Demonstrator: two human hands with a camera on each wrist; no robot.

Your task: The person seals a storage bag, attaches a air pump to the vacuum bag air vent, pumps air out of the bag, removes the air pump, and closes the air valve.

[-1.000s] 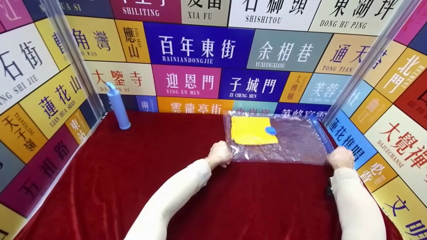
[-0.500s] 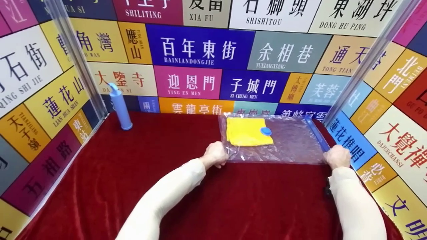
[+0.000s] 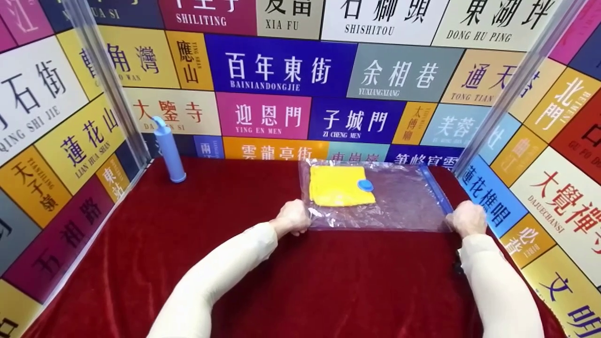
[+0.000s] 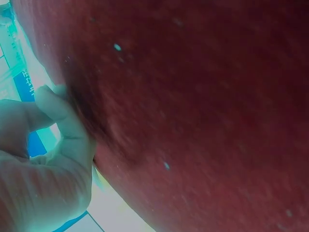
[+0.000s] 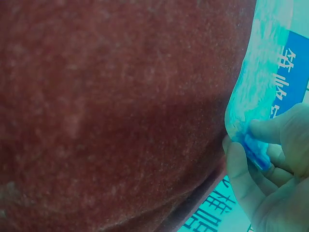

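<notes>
A clear vacuum storage bag (image 3: pixel 404 202) lies flat on the red cloth at the back right of the table. Inside its left half is a folded yellow cloth (image 3: pixel 334 187), and a round blue valve cap (image 3: pixel 365 186) sits over the cloth's right edge. Along the bag's right end runs a blue zip strip (image 3: pixel 435 188). My left hand (image 3: pixel 293 217) holds the bag's near left corner; in the left wrist view its thumb and finger nearly meet. At the near right corner, my right hand (image 3: pixel 468 219) pinches the end of the zip strip, seen also in the right wrist view.
A blue hand pump (image 3: pixel 169 152) stands upright at the table's back left corner. Red velvet (image 3: pixel 328 281) covers the table. Printed panels (image 3: pixel 281 65) with large characters wall in the back and both sides, with clear corner posts between them.
Both hands have moved left together, and the bag with the yellow cloth inside has slid left along with them. The pump stays in its place.
</notes>
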